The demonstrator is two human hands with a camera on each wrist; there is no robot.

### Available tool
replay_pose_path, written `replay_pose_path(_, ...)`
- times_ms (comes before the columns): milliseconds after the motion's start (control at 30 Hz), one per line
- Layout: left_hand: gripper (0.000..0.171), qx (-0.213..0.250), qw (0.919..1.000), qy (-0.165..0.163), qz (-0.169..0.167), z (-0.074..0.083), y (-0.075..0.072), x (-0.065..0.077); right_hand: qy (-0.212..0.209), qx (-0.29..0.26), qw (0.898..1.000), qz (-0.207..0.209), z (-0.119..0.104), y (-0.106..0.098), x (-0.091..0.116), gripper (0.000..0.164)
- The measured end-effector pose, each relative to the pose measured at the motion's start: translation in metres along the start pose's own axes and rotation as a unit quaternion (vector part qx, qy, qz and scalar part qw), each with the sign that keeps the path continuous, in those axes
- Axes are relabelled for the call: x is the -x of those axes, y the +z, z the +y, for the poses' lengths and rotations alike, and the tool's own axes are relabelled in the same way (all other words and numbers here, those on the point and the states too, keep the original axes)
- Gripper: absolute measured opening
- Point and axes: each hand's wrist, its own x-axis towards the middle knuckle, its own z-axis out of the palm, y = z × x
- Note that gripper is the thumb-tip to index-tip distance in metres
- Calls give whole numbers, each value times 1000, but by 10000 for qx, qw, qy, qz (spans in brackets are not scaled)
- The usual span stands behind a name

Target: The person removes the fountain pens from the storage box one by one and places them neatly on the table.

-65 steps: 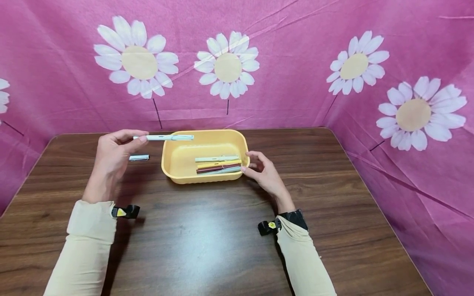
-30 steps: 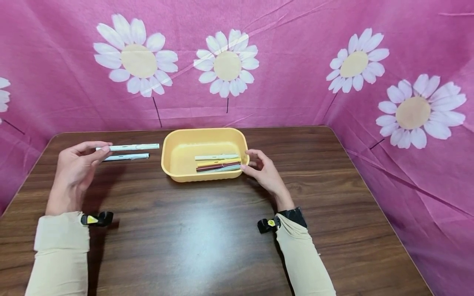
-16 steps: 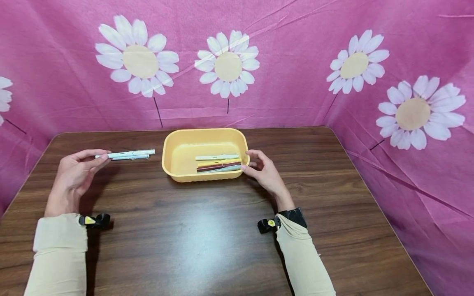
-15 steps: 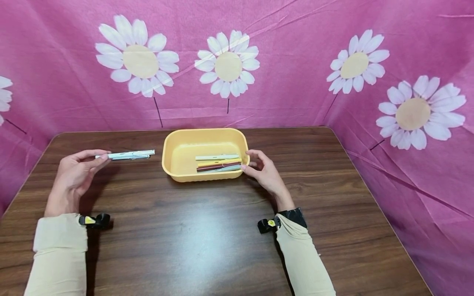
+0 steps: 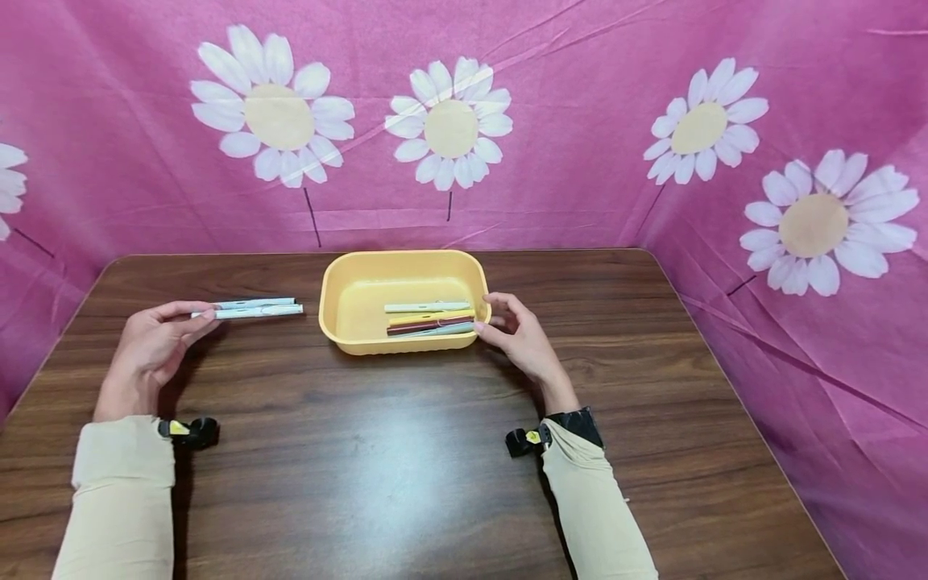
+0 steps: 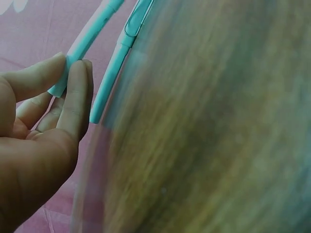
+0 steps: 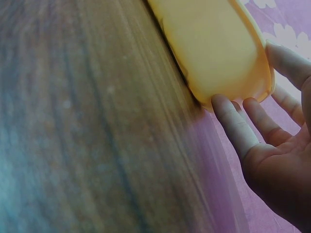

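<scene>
My left hand (image 5: 154,346) pinches one end of a pale blue pen (image 5: 261,312) between thumb and fingers, low at the table's left side. Just behind it lies a second light blue pen (image 5: 255,303), roughly parallel. In the left wrist view the held pen (image 6: 88,36) slants up from the fingertips, and the other pen (image 6: 109,80) with its wire clip is beside it. My right hand (image 5: 524,338) holds the right end of a yellow plastic tray (image 5: 355,346), thumb at the near corner, forefinger at the far side. The right wrist view shows the tray's outside wall (image 7: 218,53).
Inside the tray, toward its right, lie a whitish pen (image 5: 424,307), a yellow pen (image 5: 428,317), a dark maroon pen (image 5: 420,327) and a grey-blue pen (image 5: 442,329). A pink flowered cloth (image 5: 551,161) rises behind the brown wooden table (image 5: 377,467).
My left hand has carried its pen leftward from above the tray, then lowered it and brought it nearer me, to the near side of the other pen. The right hand and tray stay put.
</scene>
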Motion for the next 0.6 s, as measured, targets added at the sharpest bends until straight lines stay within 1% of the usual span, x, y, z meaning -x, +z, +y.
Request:
replay_pose_path(167, 18, -86, 9999, -85, 14, 0, -4, -1, 0, -8, 10000, 20, -1, 0, 0, 47)
replay_pose_path(367, 18, -36, 9999, -139, 41, -1, -8, -4, 20, -7, 10000, -6, -1, 0, 1, 47)
replay_pose_path(467, 20, -156, 9996, -178, 145, -1, -9, -4, 41, -12, 10000, -3, -1, 0, 1, 47)
replay_pose_path(600, 23, -535, 9974, -213, 428, 0, -7, -4, 49, 7, 10000, 20, 0, 1, 0, 47)
